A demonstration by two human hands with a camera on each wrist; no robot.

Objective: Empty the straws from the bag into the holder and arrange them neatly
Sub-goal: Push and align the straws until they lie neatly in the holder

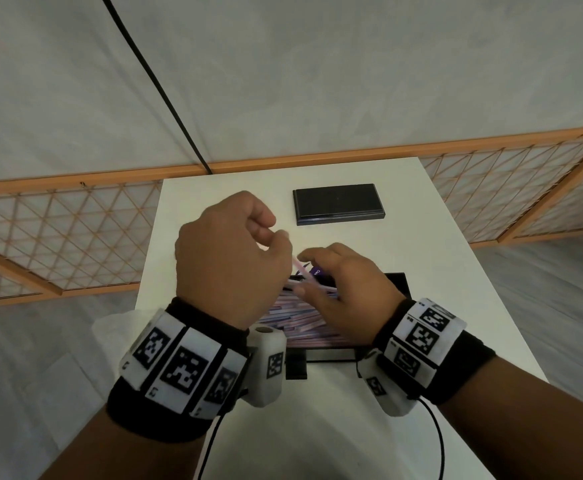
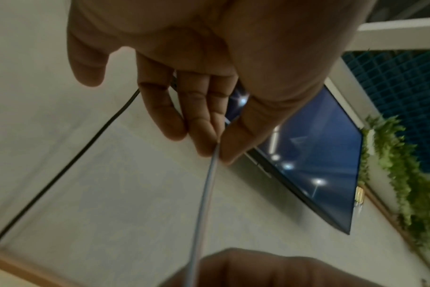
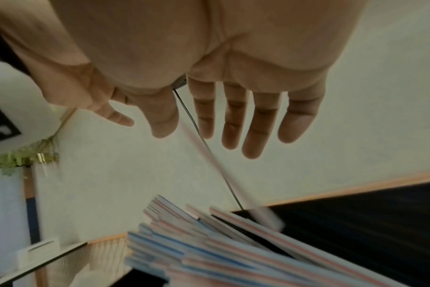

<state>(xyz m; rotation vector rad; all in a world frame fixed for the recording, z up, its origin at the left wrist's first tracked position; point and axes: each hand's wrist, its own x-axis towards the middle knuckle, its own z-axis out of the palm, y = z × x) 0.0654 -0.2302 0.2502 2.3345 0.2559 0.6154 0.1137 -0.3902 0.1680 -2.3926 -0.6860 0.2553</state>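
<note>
While my right hand (image 1: 335, 292) hovers with relaxed, straight fingers above the straws (image 1: 297, 322) piled in the holder (image 1: 395, 282), my left hand (image 1: 227, 258) pinches one straw (image 2: 206, 194) just beyond; a loose pinch could drop it onto the table (image 1: 439, 289).

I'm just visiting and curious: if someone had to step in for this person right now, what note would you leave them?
Left hand: pinching one straw between thumb and fingertips, above the holder.
Right hand: open, fingers spread over the pile, holding nothing.
Straws: most lie heaped in the black holder on the white table, crossing at different angles.
Lid: set aside at the far end.
Bag: cannot tell where it is.
Left to do: drop the held straw in, then line them all up.
</note>
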